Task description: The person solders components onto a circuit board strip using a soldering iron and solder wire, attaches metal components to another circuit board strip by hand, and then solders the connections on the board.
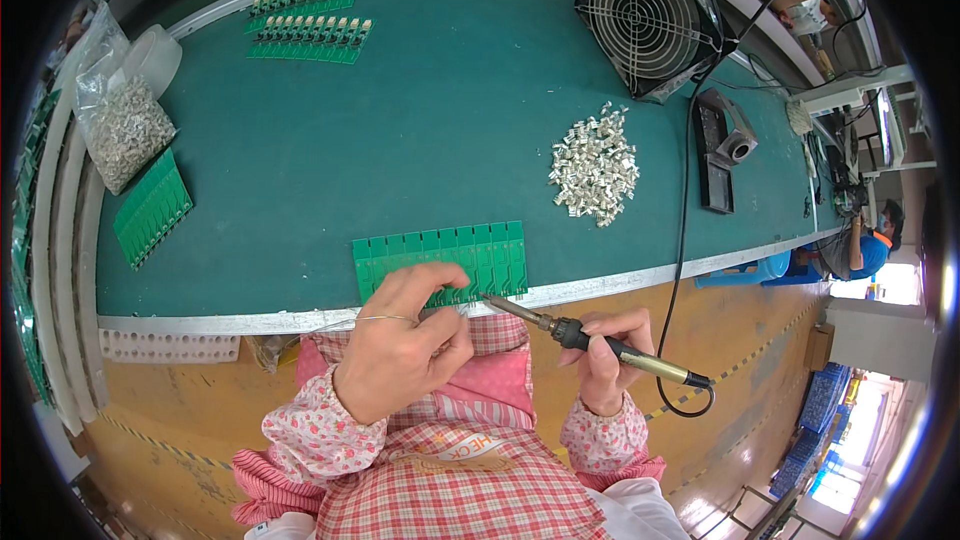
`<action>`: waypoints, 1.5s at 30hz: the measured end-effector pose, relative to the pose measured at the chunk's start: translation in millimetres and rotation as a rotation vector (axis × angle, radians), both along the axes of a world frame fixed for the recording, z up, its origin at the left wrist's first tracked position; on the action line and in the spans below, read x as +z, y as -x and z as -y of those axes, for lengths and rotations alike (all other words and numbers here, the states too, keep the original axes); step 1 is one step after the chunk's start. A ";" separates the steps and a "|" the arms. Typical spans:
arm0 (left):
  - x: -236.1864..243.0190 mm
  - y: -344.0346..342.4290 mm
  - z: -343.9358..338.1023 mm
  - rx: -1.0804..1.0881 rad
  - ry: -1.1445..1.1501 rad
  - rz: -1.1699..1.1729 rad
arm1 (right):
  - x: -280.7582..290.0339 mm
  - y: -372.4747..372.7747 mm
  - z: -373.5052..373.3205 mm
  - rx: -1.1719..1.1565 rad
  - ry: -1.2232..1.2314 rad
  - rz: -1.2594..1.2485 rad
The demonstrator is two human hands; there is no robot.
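Observation:
A green circuit board panel (pixel 455 248) lies at the near edge of the green work surface (pixel 400 130). My left hand (pixel 400 345) rests at its front edge, fingers pinched on a thin solder wire (pixel 345 320) that runs off to the left. A soldering iron (pixel 590 343) is gripped in my right hand (pixel 605 360). Its metal tip points left and reaches the panel's front edge beside my left fingers. The iron's black cord loops away to the right.
A pile of small metal parts (pixel 595 172) lies right of centre. Behind it stand a black fan (pixel 645 15) and an iron stand (pixel 722 145). More green panels (pixel 310 25) lie far back, another panel (pixel 150 205) and a bag of parts (pixel 125 130) at left.

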State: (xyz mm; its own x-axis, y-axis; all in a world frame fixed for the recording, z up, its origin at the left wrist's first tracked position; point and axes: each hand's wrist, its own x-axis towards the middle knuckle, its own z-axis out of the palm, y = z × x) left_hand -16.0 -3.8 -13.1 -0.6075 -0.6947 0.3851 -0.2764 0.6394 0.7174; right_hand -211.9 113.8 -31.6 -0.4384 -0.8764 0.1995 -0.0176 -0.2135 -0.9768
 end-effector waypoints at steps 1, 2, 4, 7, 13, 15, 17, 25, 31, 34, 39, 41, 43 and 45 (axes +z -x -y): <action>-0.1 0.3 -0.3 0.009 0.008 0.002 | -0.6 -0.9 0.7 0.003 0.006 0.003; -0.1 0.6 -0.1 0.009 0.008 0.003 | -0.7 -1.2 1.1 0.003 0.005 0.004; -0.1 1.3 0.3 0.000 0.026 0.023 | -0.5 -1.6 2.0 0.018 -0.014 0.014; -0.7 3.6 -0.2 0.009 0.055 0.040 | 0.4 -1.9 2.7 0.038 -0.010 0.022; 1.4 5.4 -3.9 0.040 0.085 0.107 | 0.9 -3.0 2.5 0.037 -0.004 0.015; 1.6 4.0 -4.5 0.052 0.102 0.132 | 0.2 -2.9 2.3 0.037 -0.002 -0.001; 1.1 3.1 -5.0 0.065 0.121 0.157 | 0.1 -3.5 2.4 0.038 0.001 -0.017; 1.0 -0.1 -4.3 0.059 0.123 0.120 | 0.0 -5.0 -1.8 -0.086 0.058 -0.158; -1.0 -10.1 -0.3 0.043 0.145 0.080 | 7.6 -4.9 3.5 -0.071 0.098 -0.044; 2.5 -16.3 1.9 0.052 0.147 0.133 | 4.0 -8.1 0.5 -0.050 0.026 -0.087; -1.6 -15.0 1.7 0.025 0.137 0.118 | 3.5 -15.4 4.4 0.004 -0.012 -0.047; -2.1 -14.4 1.6 0.028 0.131 0.129 | 2.0 -15.7 5.1 0.019 -0.022 -0.034; -2.8 -13.7 1.7 0.035 0.130 0.141 | 0.9 -15.5 5.6 0.038 -0.009 -0.021; -3.3 -13.3 1.4 0.041 0.137 0.150 | 1.8 -16.0 6.5 0.047 -0.002 -0.012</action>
